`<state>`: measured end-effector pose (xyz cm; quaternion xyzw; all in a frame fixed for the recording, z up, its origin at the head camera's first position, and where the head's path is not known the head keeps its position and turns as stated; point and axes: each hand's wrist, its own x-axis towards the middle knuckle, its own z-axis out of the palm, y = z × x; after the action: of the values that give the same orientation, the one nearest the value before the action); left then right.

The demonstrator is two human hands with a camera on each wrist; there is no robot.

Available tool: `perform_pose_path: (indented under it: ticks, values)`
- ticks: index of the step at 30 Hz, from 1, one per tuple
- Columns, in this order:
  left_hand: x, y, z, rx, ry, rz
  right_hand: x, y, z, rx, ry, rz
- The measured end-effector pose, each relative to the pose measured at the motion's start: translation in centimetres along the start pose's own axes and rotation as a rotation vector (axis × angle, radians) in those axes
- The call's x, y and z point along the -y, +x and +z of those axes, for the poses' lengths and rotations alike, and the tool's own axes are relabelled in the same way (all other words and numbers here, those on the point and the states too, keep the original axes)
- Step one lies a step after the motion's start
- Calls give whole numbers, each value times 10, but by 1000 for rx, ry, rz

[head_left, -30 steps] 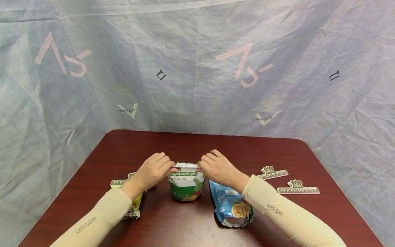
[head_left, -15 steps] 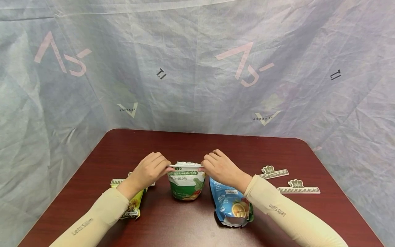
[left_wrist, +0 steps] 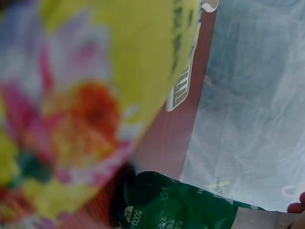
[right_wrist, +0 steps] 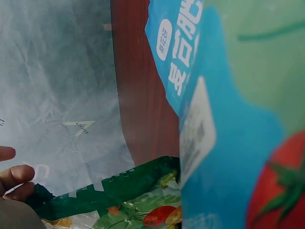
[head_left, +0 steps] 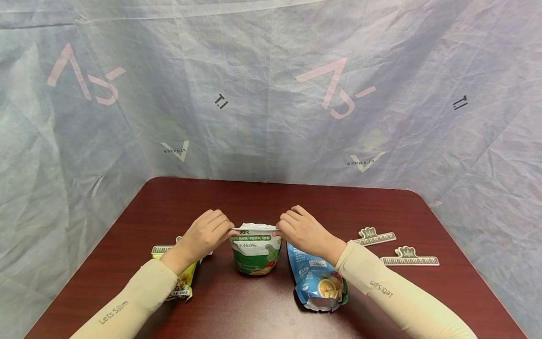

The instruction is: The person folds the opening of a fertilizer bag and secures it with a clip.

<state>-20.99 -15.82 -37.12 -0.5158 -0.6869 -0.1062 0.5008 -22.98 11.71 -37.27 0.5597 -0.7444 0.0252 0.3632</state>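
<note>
A green and white printed bag (head_left: 256,256) stands upright on the table between both hands, its white top edge stretched flat. My left hand (head_left: 207,230) pinches the left end of that edge, thumb in front and fingers over the back. At the right end, my right hand (head_left: 302,229) pinches it likewise. White crumpled bag material pokes up behind the edge. The left wrist view has the bag's green side (left_wrist: 167,202) low down, with fingertips at the right border. Fingers (right_wrist: 16,179) show beside its green top in the right wrist view.
Under my left forearm lies a yellow bag (head_left: 185,281), with a piano-key clip (head_left: 163,250) behind it. A blue bag (head_left: 315,282) with fruit pictures lies below my right wrist. Two more clips, one upper (head_left: 377,238) and one lower (head_left: 409,257), rest at the right. A grey cloth hangs behind the table.
Both hands have moved slightly apart along the bag's top edge, the left one leftward and the right one rightward, pulling it straighter. In the last half second they barely move.
</note>
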Motion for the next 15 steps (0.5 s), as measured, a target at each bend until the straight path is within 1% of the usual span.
perform_pose_path:
  ticks: [8, 15]
  values:
    - [0, 1, 1, 0, 6, 5, -1, 0, 2, -36, 23, -14]
    - [0, -3, 3, 11, 12, -2, -1, 1, 0, -29, 22, 8]
